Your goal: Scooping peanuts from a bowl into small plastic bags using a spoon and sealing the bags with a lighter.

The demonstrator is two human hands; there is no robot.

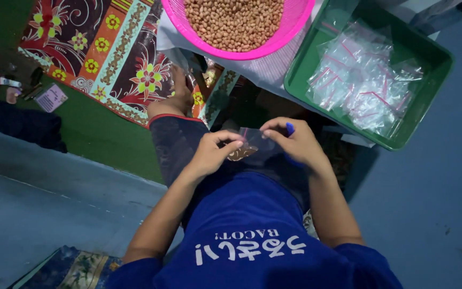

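Pinching a small clear plastic bag (248, 143) over the lap, both hands meet at its top edge. Left hand (212, 152) has thumb and fingers closed on the bag's left side; right hand (295, 142) has fingers closed on the right side of the top edge, thumb pressed along it. A blue bit (290, 128) shows by the right hand's fingers, can't tell what it is. Bag holds a few brown peanuts (240, 154) at the lower left corner, just beside the left thumb. Bag sits between the two hands, above the dark shorts, touching both.

Pink basket (295, 29) full of peanuts is at top centre, well apart from the hands, resting on a pale cloth (266, 69). Green tray (429, 85) to the upper right holds a loose pile of empty clear bags (362, 80) with red seal strips; tray is near the right hand but not touching. Person sits on the floor in a blue shirt (252, 235), one bare knee (169, 107) pointing up-frame. Patterned floral mat (102, 48) lies upper left on a green floor. Another small mat corner (70, 267) shows bottom left. Dark clothing and small objects sit at the far left edge, too dim to tell.
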